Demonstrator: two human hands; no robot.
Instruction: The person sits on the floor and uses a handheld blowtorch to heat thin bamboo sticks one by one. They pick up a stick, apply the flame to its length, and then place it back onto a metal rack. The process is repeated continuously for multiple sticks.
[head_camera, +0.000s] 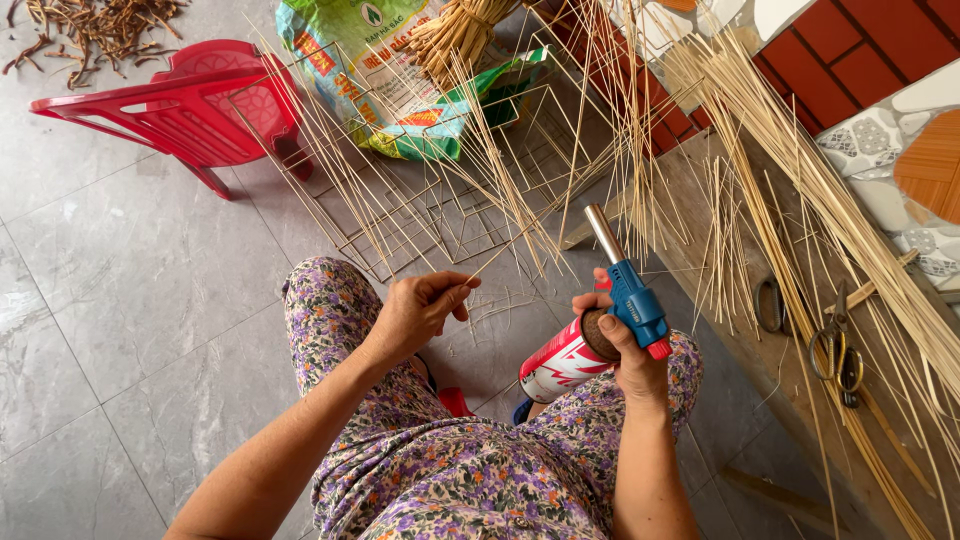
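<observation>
1. The left hand (415, 312) pinches one end of a thin bamboo stick (505, 250) between thumb and fingertips, closed tight on it.
2. The stick's long axis runs up and to the right from that hand, rising toward the metal nozzle (604, 233) of the torch.
3. The right hand (630, 345) is wrapped around a blue-headed gas torch (636, 305) mounted on a red and white canister (558, 365); the thumb lies on the canister's top.
4. The nozzle points up and slightly left, so its tip stands just beside the far part of the stick. Whether they touch cannot be told.
5. The two hands are apart, level with each other above the person's knees, the right one nearer the nozzle end.
6. Loose bamboo sticks (760, 130) fan over the floor and a wooden board (770, 370), where scissors (838, 345) lie. A red plastic chair (195, 100) and a printed sack (370, 70) stand beyond.
</observation>
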